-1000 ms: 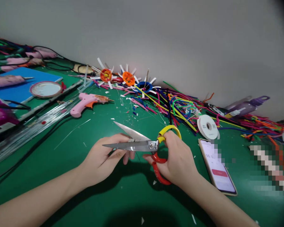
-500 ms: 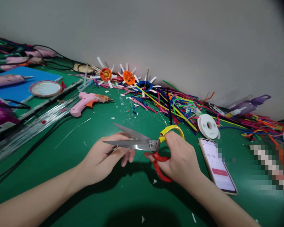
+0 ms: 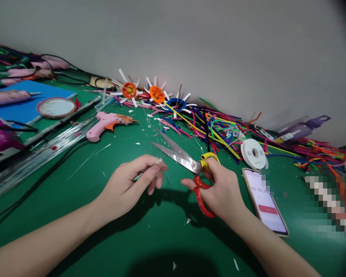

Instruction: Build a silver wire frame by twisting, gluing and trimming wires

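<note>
In my right hand (image 3: 222,188) is a pair of scissors (image 3: 180,157) with one yellow and one red handle loop. Its blades are parted and point up and left, apart from my left hand. My left hand (image 3: 135,179) is closed in a pinch at the middle of the table. A tiny whitish bit (image 3: 160,160) shows at its fingertips, and a thin thread-like line seems to hang below; I cannot make out what it is. Beyond the hands, a pink glue gun (image 3: 111,124) lies on the green table (image 3: 109,246).
Bundles of coloured pipe cleaners (image 3: 216,125) run along the wall, with orange and blue round pieces (image 3: 157,94) bearing white strips. To the right are a ribbon spool (image 3: 252,153), a phone (image 3: 266,207) and a purple bottle (image 3: 302,129). Clear glue sticks (image 3: 52,148) and a blue board (image 3: 46,91) lie left.
The scissors have moved right, away from my left hand, and their tips now angle further upward. My left hand has stayed almost in place, its fingertips now uncovered.
</note>
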Demonstrator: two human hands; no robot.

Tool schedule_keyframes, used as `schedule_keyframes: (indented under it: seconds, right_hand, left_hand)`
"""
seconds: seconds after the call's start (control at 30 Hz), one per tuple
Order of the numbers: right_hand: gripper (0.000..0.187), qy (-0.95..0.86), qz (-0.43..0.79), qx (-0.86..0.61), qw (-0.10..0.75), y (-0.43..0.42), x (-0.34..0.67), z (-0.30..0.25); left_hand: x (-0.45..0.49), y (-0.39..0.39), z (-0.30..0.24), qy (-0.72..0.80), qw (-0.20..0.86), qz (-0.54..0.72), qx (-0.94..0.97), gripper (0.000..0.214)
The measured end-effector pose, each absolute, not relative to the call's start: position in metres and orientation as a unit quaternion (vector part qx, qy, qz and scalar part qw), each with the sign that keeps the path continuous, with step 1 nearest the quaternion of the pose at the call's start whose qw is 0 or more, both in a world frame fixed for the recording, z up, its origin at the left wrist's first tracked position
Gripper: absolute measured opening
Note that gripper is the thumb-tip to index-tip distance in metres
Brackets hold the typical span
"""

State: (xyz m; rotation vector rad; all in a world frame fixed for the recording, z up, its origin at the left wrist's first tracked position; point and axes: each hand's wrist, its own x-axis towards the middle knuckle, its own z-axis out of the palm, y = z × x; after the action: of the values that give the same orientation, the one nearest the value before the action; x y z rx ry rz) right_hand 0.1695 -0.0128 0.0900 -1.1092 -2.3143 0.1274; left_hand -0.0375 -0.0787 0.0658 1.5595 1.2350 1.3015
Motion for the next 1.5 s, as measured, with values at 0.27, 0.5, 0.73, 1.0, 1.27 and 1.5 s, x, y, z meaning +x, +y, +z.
schedule_keyframes:
  seconds: [0.27, 0.5, 0.73, 1.0, 1.27, 1.5]
  right_hand:
    - [0.049, -0.856, 0.040, -0.432, 0.280, -0.009, 0.169, 0.088]
    - [0.043, -0.843, 0.059, -0.457, 0.278, -0.006, 0.170, 0.086]
    - [0.041, -0.855, 0.055, -0.445, 0.262, -0.010, 0.168, 0.084]
    - [0.043, -0.875, 0.064, -0.400, 0.264, -0.012, 0.167, 0.081]
    - [0.037, -0.838, 0.117, -0.473, 0.245, -0.010, 0.169, 0.091]
    - [0.034, -0.820, 0.184, -0.484, 0.245, -0.019, 0.164, 0.095]
  left_hand:
    - [-0.041, -0.079, 0.067, 0.525, 0.305, 0.501, 0.616, 0.015]
    - [-0.040, -0.078, 0.072, 0.575, 0.192, 0.477, 0.637, 0.011]
    - [-0.037, -0.079, 0.076, 0.559, 0.038, 0.456, 0.692, 0.011]
    - [-0.038, -0.082, 0.072, 0.518, 0.180, 0.461, 0.698, 0.022]
    - [-0.038, -0.081, 0.061, 0.389, 0.367, 0.511, 0.673, 0.048]
    - [-0.036, -0.080, 0.068, 0.482, 0.283, 0.441, 0.702, 0.036]
